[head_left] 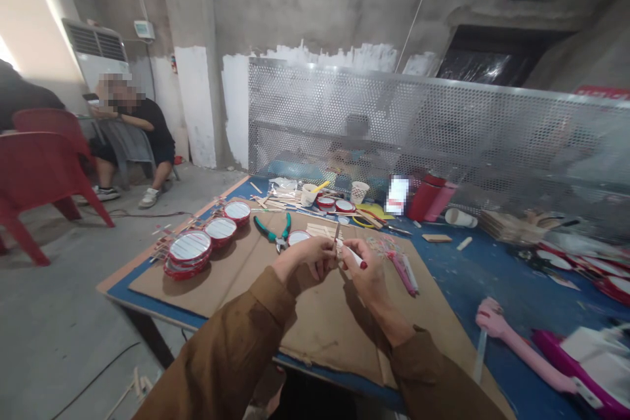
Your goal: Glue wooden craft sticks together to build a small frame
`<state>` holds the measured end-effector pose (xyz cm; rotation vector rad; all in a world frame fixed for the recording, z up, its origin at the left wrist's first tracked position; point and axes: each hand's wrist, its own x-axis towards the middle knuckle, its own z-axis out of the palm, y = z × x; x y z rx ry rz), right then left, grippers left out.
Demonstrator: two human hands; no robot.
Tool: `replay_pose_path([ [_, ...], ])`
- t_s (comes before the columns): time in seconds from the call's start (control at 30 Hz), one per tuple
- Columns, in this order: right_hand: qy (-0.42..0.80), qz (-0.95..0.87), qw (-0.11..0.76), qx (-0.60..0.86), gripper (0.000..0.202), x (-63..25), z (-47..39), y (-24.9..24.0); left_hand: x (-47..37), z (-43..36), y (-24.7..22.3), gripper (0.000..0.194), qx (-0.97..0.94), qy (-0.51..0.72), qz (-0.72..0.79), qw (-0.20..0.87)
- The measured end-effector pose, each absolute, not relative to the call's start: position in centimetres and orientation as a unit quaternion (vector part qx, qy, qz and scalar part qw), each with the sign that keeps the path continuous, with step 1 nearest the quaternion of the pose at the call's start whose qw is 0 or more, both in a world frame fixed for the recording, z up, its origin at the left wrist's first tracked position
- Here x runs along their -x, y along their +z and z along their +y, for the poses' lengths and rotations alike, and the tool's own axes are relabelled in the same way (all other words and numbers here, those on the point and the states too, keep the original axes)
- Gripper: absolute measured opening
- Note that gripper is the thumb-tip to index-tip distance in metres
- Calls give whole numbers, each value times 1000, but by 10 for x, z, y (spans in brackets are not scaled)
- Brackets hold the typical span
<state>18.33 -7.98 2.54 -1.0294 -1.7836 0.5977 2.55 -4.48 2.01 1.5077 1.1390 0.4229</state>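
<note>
Both my hands meet above the brown cardboard sheet. My left hand is closed, pinching a thin flat stick that points upward. In my right hand is a white tube with a dark red end, its tip close to my left fingers. Left of my hands lie green-handled pliers with spread handles, beside a round white disc partly hidden by my left hand. Red-rimmed round pieces stand in stacks at the cardboard's left. Pink pens lie right of my right hand.
Paper cups, loose wooden sticks and a red bottle line the blue table's back edge, before a perforated metal screen. A pink glue gun lies at the right. A person sits at the far left near red chairs.
</note>
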Motion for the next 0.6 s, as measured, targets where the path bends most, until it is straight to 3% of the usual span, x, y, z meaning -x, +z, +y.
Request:
replay_pose_path([
  [0.6,240,-734,464,434,31,-184,-82,28,-24,-43,15,10,-653,188,476,559],
])
